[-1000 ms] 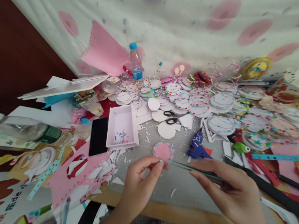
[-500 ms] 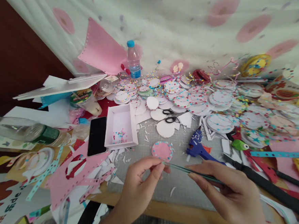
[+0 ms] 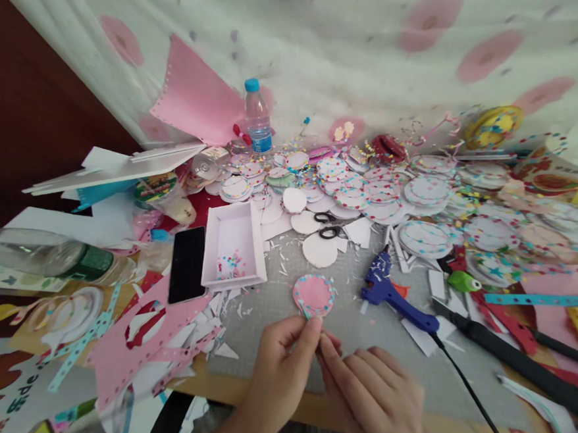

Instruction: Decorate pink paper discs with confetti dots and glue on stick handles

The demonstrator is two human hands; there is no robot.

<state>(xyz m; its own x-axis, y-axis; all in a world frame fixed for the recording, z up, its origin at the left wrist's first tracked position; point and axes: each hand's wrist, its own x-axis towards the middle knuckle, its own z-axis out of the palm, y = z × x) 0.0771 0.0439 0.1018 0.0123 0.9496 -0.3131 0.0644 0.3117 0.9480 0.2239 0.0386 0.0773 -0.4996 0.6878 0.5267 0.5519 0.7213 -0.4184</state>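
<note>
My left hand is closed, thumb and forefinger pinching a thin teal strip whose end pokes out above the fingertips. My right hand is closed too, its fingertips pressed together right beside the left thumb; the stretch of strip between them is mostly hidden. Just beyond the fingers lies a pink paper disc edged with small blue and white dots, and the strip's end overlaps its lower rim. A blue glue gun rests to the right, its black cord running toward the front edge.
On the grey cutting mat, paper scraps surround black scissors and white discs. A white box with confetti and a phone lie left. Decorated discs pile up behind, near a water bottle. A long black-handled tool lies right.
My right hand has moved left and down, to my left fingertips. The teal strip, earlier stretched sideways between both hands, now shows only a short end above the left fingers.
</note>
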